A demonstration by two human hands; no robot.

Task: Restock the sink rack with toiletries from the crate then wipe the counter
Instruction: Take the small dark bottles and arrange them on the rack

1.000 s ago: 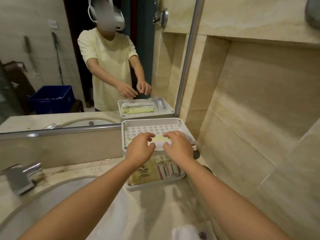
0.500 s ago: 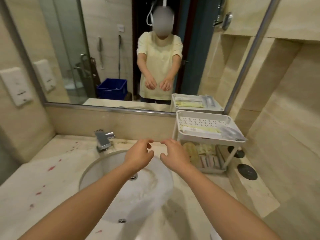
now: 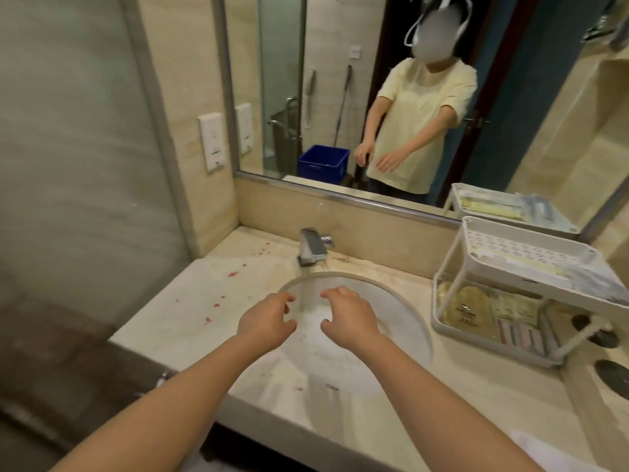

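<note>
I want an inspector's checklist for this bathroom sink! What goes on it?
Surface: pale stone counter with small red spots left of the sink basin.
Job's things: white two-tier rack on the counter's right, packets on both tiers; blue crate shows only in the mirror; white cloth at the near right edge.
Clutter: dark round discs beside the rack.
Hands: left hand and right hand above the basin, fingers loosely curled, holding nothing.
Cables: nothing seen.
Surroundings: faucet behind the basin; wall plate; glass panel at left.
</note>
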